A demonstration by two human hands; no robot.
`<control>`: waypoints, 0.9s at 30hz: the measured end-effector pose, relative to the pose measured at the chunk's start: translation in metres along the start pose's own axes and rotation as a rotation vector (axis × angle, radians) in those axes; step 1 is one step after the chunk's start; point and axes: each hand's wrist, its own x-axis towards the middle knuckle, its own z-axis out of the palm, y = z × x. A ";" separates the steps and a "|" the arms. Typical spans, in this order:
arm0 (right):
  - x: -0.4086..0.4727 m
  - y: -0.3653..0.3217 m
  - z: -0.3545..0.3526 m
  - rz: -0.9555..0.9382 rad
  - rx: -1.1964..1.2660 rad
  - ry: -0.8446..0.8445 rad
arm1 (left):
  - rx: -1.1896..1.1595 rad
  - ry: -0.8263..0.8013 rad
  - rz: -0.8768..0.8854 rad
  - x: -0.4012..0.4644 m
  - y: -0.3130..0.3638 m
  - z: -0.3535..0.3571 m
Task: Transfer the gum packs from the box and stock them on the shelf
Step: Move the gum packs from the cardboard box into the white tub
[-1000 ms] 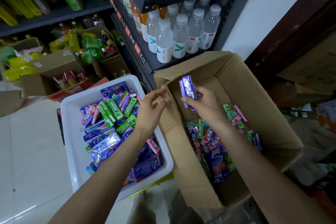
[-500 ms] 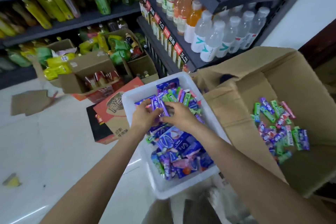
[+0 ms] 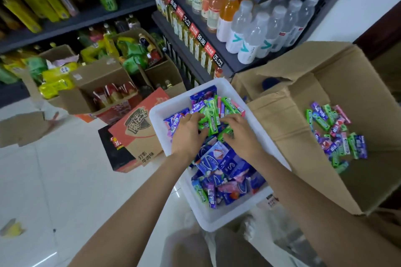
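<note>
Both hands have moved from the cardboard box (image 3: 325,93) into the white bin (image 3: 173,106); the left hand (image 3: 187,134) and right hand (image 3: 240,134), fingers curled, press among green gum packs (image 3: 213,123) near its far edge, so sorting seems underway.

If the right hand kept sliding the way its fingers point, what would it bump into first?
Probably the green gum packs. The right hand lies in the white bin, fingers pointing up-left at them, with the left hand just beyond. Depth is hard to judge.
</note>
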 end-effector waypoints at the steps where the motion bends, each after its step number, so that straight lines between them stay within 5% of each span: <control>1: -0.004 0.005 -0.009 0.020 0.021 0.028 | -0.021 0.002 0.036 0.001 0.011 0.002; 12: -0.093 0.144 -0.152 0.381 0.157 0.463 | -0.212 -0.196 0.444 0.019 0.206 0.097; 18: -0.099 0.258 -0.175 0.612 0.153 0.224 | 0.040 -0.435 0.217 0.050 0.269 0.207; 27: -0.052 0.335 -0.149 0.527 0.186 0.023 | 0.452 -0.397 -0.013 0.085 0.237 0.283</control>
